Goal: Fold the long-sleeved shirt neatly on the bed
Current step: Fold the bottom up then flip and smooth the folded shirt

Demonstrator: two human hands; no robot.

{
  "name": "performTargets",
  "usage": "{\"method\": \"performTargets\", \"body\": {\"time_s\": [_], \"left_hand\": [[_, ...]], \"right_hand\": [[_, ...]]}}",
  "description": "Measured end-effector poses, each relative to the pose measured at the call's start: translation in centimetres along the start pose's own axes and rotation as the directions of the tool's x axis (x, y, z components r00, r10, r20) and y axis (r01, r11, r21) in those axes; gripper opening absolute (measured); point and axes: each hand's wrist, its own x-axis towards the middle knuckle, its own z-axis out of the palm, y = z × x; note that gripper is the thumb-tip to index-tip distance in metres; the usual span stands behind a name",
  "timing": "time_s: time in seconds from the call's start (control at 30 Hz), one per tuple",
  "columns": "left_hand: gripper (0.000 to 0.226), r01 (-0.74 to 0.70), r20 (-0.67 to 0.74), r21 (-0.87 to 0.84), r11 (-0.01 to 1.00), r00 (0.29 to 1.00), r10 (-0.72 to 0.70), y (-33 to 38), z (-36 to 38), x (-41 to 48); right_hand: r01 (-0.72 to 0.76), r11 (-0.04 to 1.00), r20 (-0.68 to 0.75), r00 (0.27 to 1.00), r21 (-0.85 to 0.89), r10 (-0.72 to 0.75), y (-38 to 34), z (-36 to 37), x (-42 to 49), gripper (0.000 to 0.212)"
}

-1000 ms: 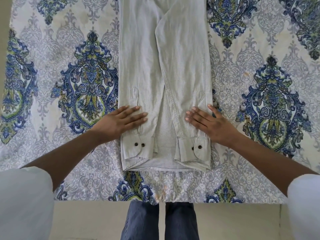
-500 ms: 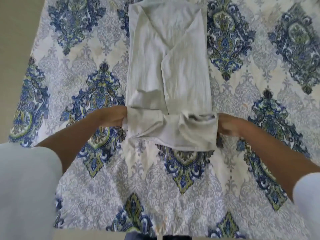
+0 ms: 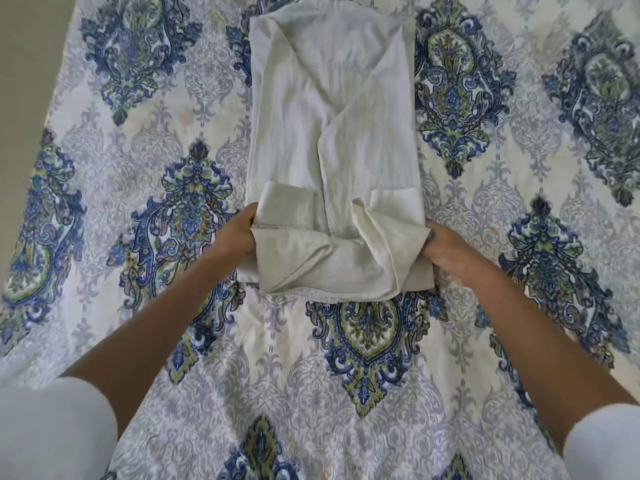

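A pale grey long-sleeved shirt (image 3: pixel 332 126) lies lengthwise on the bed, its sleeves folded in over the body. Its near end is turned up and over into a thick fold (image 3: pixel 332 258). My left hand (image 3: pixel 235 237) grips the left side of that fold and my right hand (image 3: pixel 450 251) grips the right side, fingers tucked under the cloth. The cuffs and buttons are hidden inside the fold.
The bedspread (image 3: pixel 367 341) is white with blue and green ornamental medallions and reaches past the shirt on all sides. A strip of beige floor or wall (image 3: pixel 24 46) shows at the far left. My white sleeves fill the lower corners.
Both hands went from lying flat on the cuffs to gripping the shirt's near end and carrying it away from me over the body. The view has tilted forward.
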Motion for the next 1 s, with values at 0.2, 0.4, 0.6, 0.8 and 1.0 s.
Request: {"method": "performTargets", "body": {"time_s": [0.2, 0.4, 0.6, 0.8, 1.0], "left_hand": [[0.011, -0.034, -0.134, -0.247, 0.969, 0.991, 0.001, 0.8, 1.3, -0.4], [0.029, 0.371, 0.184, -0.534, 0.76, 0.928, -0.324, 1.7, -0.4, 1.5], [0.05, 0.361, 0.193, -0.5, 0.787, 0.933, -0.305, 1.7, -0.7, 1.7], [0.04, 0.285, 0.089, -0.51, 0.811, 0.956, -0.279, 3.6, -1.1, 3.0], [0.015, 0.231, 0.043, -0.527, 0.818, 0.968, -0.246, 2.4, -0.9, 2.5]], "right_hand": [[0.084, 0.996, -0.175, 0.981, 0.019, -0.08, -0.5, 1.4, -0.1, 0.014], [-0.298, 0.88, 0.103, 0.955, 0.371, 0.28, -1.5, -0.3, 1.6, 0.045], [-0.239, 0.85, 0.054, 0.969, 0.47, 0.242, -1.7, -0.6, 2.5, 0.039], [-0.096, 0.88, -0.091, 0.984, 0.465, 0.155, -2.9, -0.2, 3.0, 0.016], [-0.052, 0.946, -0.109, 0.99, 0.32, 0.091, -4.1, -0.1, 3.7, 0.034]]}}
